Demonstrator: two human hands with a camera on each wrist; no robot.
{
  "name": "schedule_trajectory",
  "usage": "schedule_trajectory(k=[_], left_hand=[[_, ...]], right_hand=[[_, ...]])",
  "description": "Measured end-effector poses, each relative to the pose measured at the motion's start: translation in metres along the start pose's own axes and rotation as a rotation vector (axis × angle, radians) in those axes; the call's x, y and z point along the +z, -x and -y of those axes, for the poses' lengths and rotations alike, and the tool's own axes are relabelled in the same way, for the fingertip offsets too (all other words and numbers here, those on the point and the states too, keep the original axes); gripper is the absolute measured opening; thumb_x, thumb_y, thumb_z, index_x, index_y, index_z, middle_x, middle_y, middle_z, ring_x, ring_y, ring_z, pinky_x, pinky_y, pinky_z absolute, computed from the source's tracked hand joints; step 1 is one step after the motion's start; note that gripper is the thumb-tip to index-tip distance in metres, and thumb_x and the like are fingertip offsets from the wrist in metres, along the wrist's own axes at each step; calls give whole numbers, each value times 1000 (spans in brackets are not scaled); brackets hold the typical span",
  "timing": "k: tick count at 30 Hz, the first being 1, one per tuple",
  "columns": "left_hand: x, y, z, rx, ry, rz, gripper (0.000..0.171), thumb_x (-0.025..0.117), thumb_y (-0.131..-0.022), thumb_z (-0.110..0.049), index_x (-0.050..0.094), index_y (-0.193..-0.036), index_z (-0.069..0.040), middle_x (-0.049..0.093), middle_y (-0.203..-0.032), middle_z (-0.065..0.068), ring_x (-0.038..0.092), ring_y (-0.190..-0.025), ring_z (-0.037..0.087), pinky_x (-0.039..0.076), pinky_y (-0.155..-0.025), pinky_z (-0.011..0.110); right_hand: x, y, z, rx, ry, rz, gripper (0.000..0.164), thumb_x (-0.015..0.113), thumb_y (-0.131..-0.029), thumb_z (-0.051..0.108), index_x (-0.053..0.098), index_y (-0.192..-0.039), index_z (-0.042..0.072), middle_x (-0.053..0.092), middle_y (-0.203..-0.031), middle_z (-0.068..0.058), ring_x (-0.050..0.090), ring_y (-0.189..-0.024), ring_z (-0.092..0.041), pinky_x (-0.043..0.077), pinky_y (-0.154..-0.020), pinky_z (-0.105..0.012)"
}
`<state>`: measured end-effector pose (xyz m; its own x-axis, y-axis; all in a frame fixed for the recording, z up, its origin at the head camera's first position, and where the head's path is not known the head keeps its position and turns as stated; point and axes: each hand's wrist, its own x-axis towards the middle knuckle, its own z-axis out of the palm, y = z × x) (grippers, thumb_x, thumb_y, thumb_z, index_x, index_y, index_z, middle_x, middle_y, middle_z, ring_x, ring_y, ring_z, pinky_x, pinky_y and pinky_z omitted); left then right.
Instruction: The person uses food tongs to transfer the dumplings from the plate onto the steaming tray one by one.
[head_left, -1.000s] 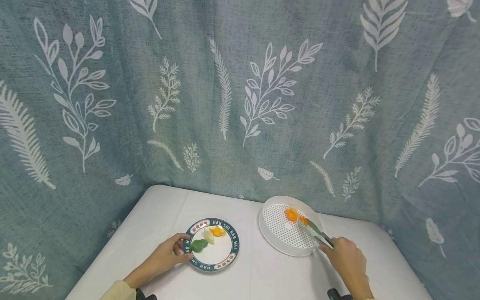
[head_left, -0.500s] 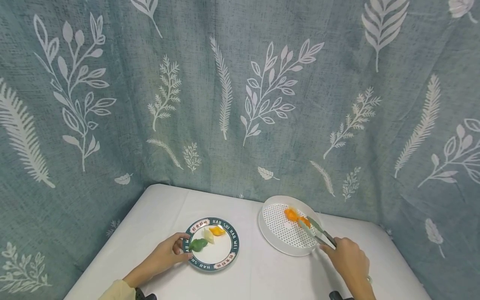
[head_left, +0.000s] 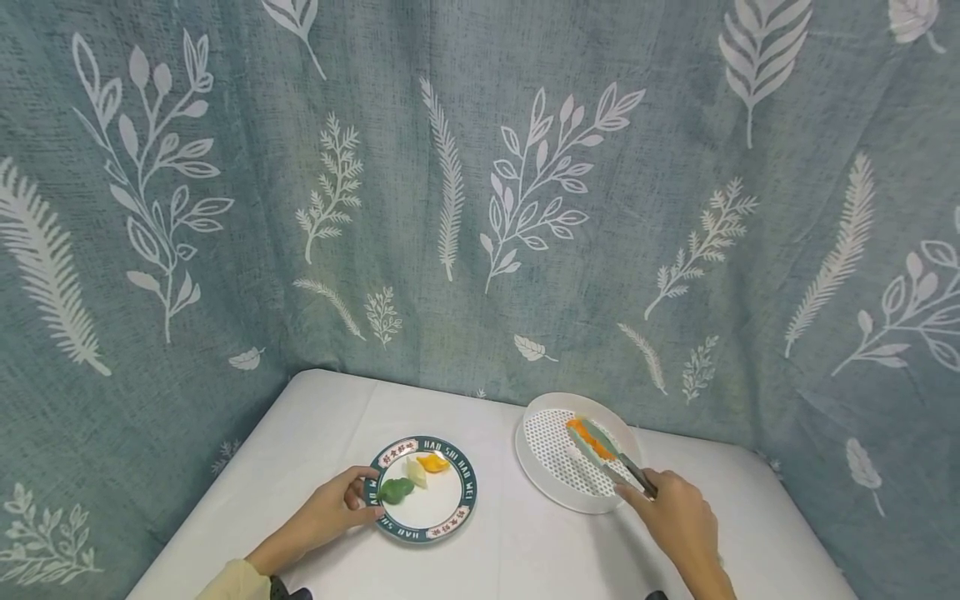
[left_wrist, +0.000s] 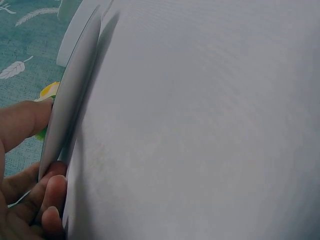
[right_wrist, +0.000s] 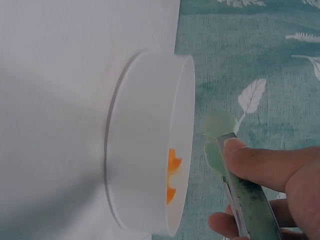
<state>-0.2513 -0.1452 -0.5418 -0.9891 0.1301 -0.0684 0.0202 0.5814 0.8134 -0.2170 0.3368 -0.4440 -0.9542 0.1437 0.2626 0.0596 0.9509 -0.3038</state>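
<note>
My left hand (head_left: 333, 507) grips the near-left rim of a round plate (head_left: 468, 492) with a dark green lettered border, thumb above and fingers beneath in the left wrist view. On the plate lie a green piece (head_left: 397, 490), a pale piece (head_left: 416, 474) and a yellow piece (head_left: 433, 463), shaped like dumplings. My right hand (head_left: 678, 517) holds green-tipped tongs (head_left: 600, 435) over a white perforated steamer basket (head_left: 551, 479). Orange pieces (head_left: 592, 442) show between the tong tips, inside the basket; whether they are clamped I cannot tell. The basket's wall hides part of them in the right wrist view.
Both dishes stand on a table with a white cloth (head_left: 498, 542), the plate left and the basket farther back right. A patterned blue-green curtain (head_left: 480, 333) hangs close behind the table and along its sides.
My right hand and the tongs first drew back slightly, then moved left, so the tips now lie over the orange pieces. My left hand keeps its place on the plate.
</note>
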Motion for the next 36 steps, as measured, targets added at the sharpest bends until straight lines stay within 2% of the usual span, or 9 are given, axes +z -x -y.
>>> schedule_trajectory(k=[5, 8, 15, 21, 29, 36], left_hand=[[0, -1, 0, -2, -3, 0, 67, 83, -69, -40, 55, -126, -19, 53, -89, -1, 47, -75, 16, 41, -62, 31], [1, -2, 0, -9, -13, -4, 68, 83, -68, -42, 55, -126, -19, 53, -89, -2, 48, -75, 16, 42, -62, 31], [5, -4, 0, -31, -40, -24, 70, 83, -66, -46, 55, -126, -22, 53, -88, -2, 48, -74, 15, 42, -61, 30], [4, -3, 0, -27, -34, -26, 69, 83, -67, -45, 55, -127, -22, 53, -88, -2, 48, -74, 15, 43, -60, 31], [4, -3, 0, -30, -33, -32, 70, 82, -68, -45, 55, -127, -22, 52, -89, -2, 48, -74, 15, 43, -61, 30], [4, -2, 0, -30, -38, -22, 70, 82, -67, -46, 55, -126, -21, 52, -88, -2, 48, -74, 16, 42, -61, 31]], right_hand=[[2, 4, 15, -52, -2, -3, 67, 70, -75, 61, 69, -114, 7, 56, -72, 0, 44, -57, -16, 33, -45, -31], [4, 6, 23, -71, -6, -6, 69, 70, -74, 63, 69, -114, 6, 63, -80, -2, 47, -60, -15, 35, -46, -31], [16, 7, 39, -101, -75, 1, 58, 74, -73, 58, 72, -109, 12, 68, -92, -3, 52, -66, -14, 38, -50, -31], [27, 11, 53, -159, -96, -15, 55, 76, -71, 56, 73, -107, 15, 68, -88, 1, 56, -70, -13, 43, -56, -33], [40, 17, 67, -264, -144, -38, 50, 78, -69, 56, 74, -102, 18, 60, -75, 9, 46, -61, -7, 38, -54, -28], [55, 20, 78, -321, -133, 0, 48, 81, -68, 52, 75, -102, 18, 58, -72, 12, 44, -60, -6, 37, -54, -25]])
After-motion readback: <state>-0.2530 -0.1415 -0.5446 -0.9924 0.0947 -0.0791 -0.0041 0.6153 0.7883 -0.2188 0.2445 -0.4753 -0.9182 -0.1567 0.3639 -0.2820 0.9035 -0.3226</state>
